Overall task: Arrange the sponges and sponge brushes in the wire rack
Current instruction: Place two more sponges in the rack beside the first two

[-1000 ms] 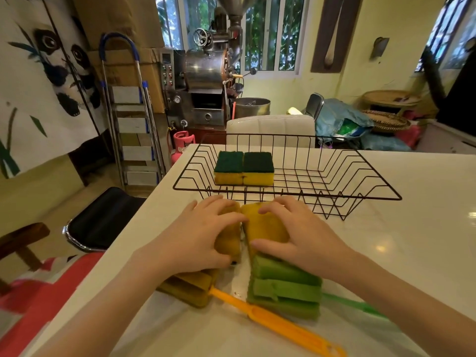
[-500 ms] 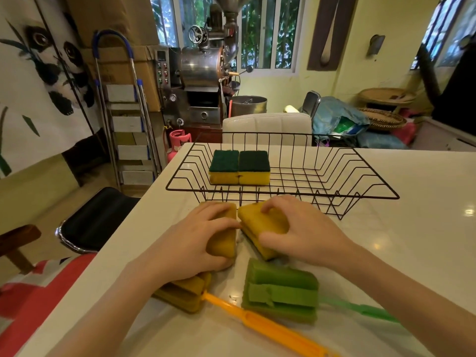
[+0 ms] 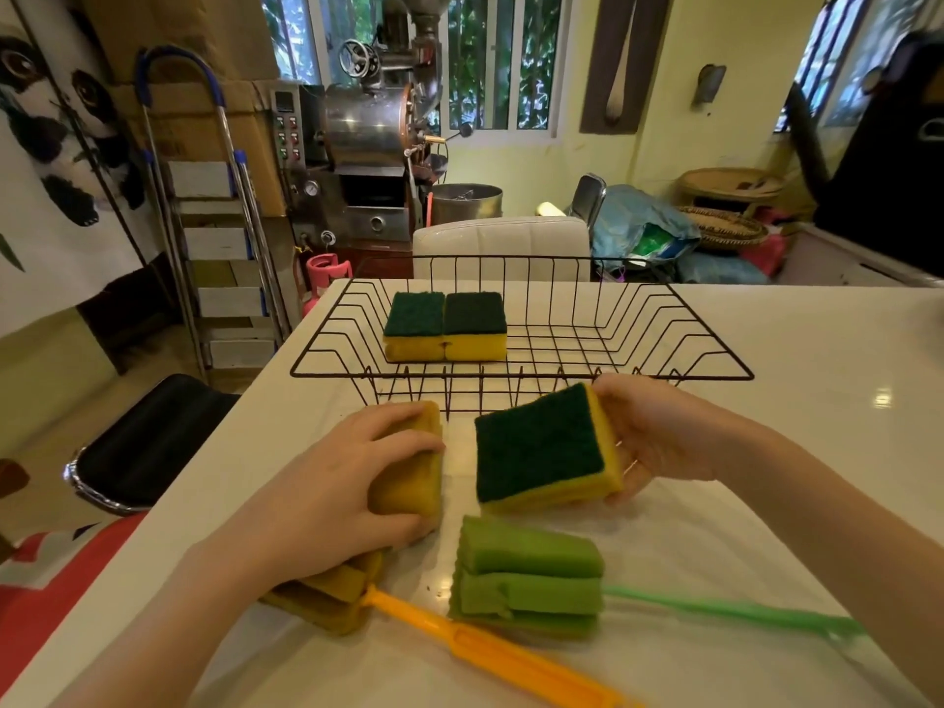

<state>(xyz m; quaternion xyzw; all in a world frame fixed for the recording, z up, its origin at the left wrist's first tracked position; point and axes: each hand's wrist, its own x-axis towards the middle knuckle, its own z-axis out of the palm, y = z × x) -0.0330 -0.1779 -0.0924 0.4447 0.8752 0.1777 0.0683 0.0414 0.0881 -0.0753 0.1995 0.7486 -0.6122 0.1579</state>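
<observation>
A black wire rack (image 3: 710, 350) stands on the white table, with two yellow sponges with dark green tops (image 3: 444, 324) side by side in its left half. My right hand (image 3: 659, 436) holds a yellow-and-green sponge (image 3: 541, 447) tilted up, green face toward me, just in front of the rack. My left hand (image 3: 352, 482) grips another yellow sponge (image 3: 414, 467) resting on the table. Nearer me lie an orange sponge brush (image 3: 459, 641), its head partly under my left wrist, and a green sponge brush (image 3: 526, 580) whose handle points right.
The table's left edge runs close beside my left arm, with a black stool (image 3: 148, 442) below it. A white chair back (image 3: 500, 247) stands behind the rack. The right half of the rack holds nothing.
My hands have pulled apart. The right hand lifted its sponge and turned it so the green face shows; the left hand stays on its sponge.
</observation>
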